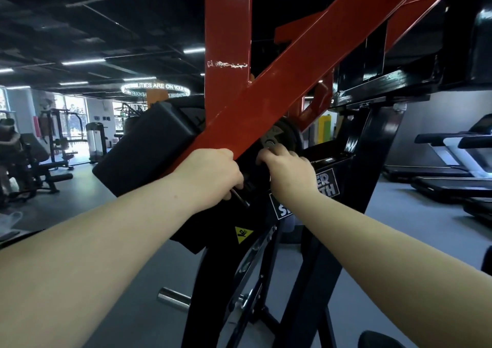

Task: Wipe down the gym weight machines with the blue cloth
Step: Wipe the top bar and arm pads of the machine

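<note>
Both bare forearms reach from the near edge up to the middle of the machine (354,161), a black frame with red beams (266,102) crossing above the hands. Near and low between the arms, a chrome peg (174,297) sticks out of the frame, and a yellow warning sticker (243,234) sits on the black panel above it.

The left hand (213,173) is curled tight just below the slanted red beam; a thin dark handle (239,197) pokes out beneath its fingers, so it seems to grip that, though the fingers hide the hold itself. The right hand (286,168) is just beside it, to the right, fingers bent onto the black part below the round metal hub (270,144); whether it holds anything I cannot tell. The blue cloth shows nowhere in this view.

A black pad (143,145) tilts just left of the left hand. Farther off, treadmills (452,161) stand at the right, other machines (61,134) at the far left, and a lit ring sign (155,89) hangs from the dark ceiling.
</note>
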